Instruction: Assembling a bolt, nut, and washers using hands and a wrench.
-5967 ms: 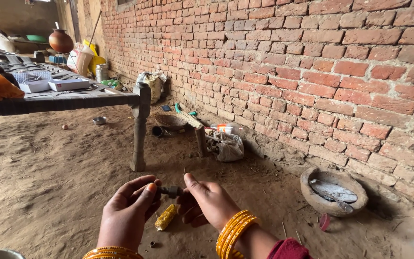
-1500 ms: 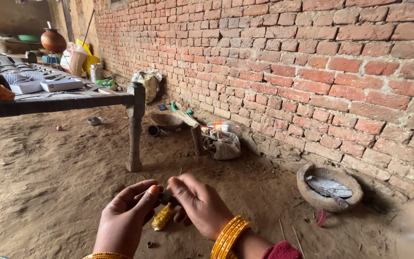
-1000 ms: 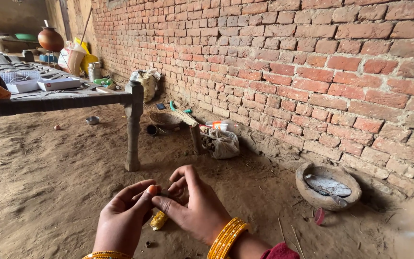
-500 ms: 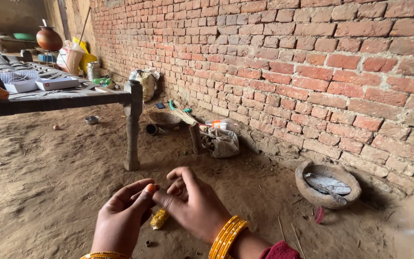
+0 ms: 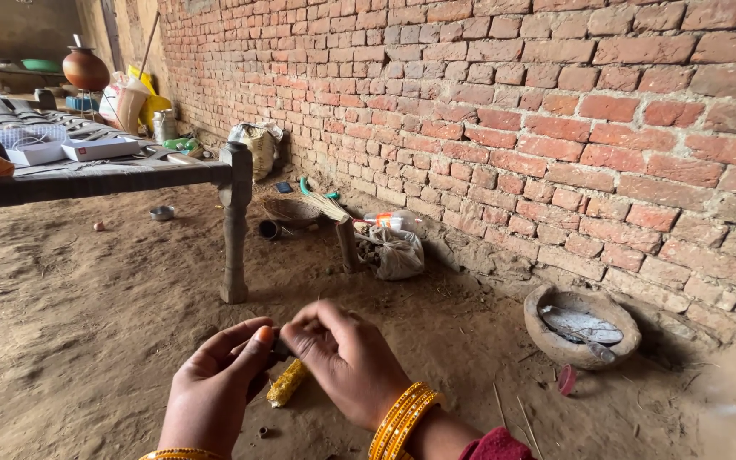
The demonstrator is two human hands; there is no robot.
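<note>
At the lower centre of the frame we see the left hand (image 5: 215,396) and right hand (image 5: 347,358) meeting fingertip to fingertip. Between them sits a small dark piece (image 5: 280,347), mostly hidden; we cannot tell its shape. The fingers of both hands are closed in a pinch on it. Just below it on the dirt floor (image 5: 87,290) lies a yellow corn cob (image 5: 287,383), short and knobbly. Yellow bangles (image 5: 402,417) ring the right wrist. At lower right a clay bowl (image 5: 585,328) stands by the brick wall (image 5: 513,111); a cot (image 5: 104,175) fills the upper left.
</note>
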